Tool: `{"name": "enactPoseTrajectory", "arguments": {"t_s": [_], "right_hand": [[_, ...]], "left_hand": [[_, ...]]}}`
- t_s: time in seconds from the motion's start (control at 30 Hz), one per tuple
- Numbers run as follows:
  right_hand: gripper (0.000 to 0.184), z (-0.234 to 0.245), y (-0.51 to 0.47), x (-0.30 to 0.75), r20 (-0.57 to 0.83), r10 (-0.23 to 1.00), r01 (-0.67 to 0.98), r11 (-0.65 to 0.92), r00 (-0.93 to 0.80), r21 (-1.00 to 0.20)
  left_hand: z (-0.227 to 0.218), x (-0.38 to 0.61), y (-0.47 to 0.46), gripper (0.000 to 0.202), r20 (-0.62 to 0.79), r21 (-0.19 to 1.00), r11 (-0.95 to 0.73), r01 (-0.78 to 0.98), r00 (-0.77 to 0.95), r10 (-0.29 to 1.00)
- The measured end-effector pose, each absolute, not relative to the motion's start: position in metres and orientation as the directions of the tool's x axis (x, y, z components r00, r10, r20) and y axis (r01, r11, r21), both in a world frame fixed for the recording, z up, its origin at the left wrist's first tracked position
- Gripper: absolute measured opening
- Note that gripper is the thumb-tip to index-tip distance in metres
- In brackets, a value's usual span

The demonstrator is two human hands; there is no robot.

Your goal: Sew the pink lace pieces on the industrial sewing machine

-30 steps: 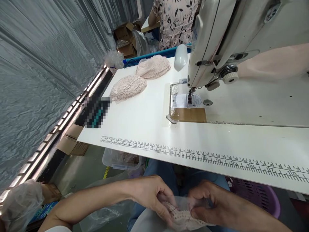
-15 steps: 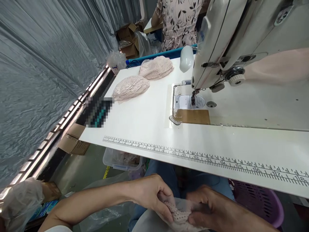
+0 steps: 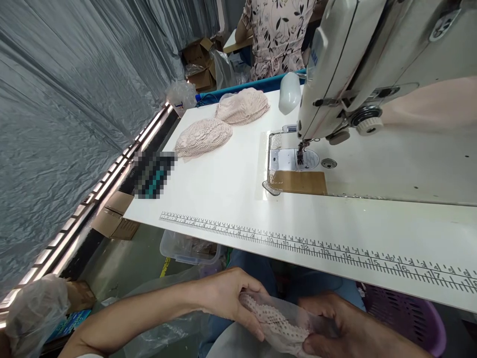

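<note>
Below the table's front edge, over the lap, my left hand (image 3: 234, 301) pinches one end of a pale pink lace piece with sheer mesh (image 3: 278, 320). The other end is gripped by my right hand (image 3: 331, 323), thumb on top. A scalloped lace band with small holes runs between the two hands, and the mesh covers some fingers of the right hand. Lower parts of the fabric go out of the picture. On the white table (image 3: 223, 189) lie two lace cup-shaped pieces (image 3: 204, 136), one partly behind the other.
A sewing machine (image 3: 346, 74) stands at the right, its needle over the metal plate. A printed ruler (image 3: 298, 243) runs along the front edge. Beneath are a clear plastic bin (image 3: 190, 248) and a purple basket (image 3: 402, 313). Another person in a floral top (image 3: 279, 35) is beyond the table.
My hands have moved slightly apart, the right one shifting right. The lace band between them is stretched longer and shows more of its length. The view has shifted slightly.
</note>
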State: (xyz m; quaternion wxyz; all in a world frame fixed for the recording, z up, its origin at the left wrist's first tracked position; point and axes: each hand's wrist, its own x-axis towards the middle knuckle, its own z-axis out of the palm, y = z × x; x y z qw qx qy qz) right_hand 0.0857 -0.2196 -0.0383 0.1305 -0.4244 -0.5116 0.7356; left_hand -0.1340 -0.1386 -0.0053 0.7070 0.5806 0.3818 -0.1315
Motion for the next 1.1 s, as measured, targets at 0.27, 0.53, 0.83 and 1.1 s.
{"name": "enactPoseTrajectory", "arguments": {"t_s": [0.27, 0.53, 0.83, 1.1], "right_hand": [[0.009, -0.033, -0.218, 0.085, -0.478, 0.661, 0.251, -0.413, -0.578, -0.875], [0.006, -0.035, -0.218, 0.088, -0.489, 0.64, 0.238, -0.441, -0.593, -0.865], [0.016, -0.037, -0.221, 0.085, -0.484, 0.643, 0.174, -0.485, -0.594, -0.857], [0.023, -0.041, -0.221, 0.076, -0.513, 0.643, 0.168, -0.52, -0.569, -0.837]], "left_hand": [[-0.013, -0.132, -0.14, 0.028, -0.701, 0.705, 0.413, 0.577, 0.658, 0.275], [-0.01, -0.131, -0.143, 0.041, -0.712, 0.687, 0.422, 0.592, 0.664, 0.229], [-0.015, -0.129, -0.145, 0.054, -0.676, 0.705, 0.417, 0.573, 0.721, 0.153], [-0.014, -0.128, -0.145, 0.05, -0.714, 0.684, 0.402, 0.609, 0.673, 0.194]]}}
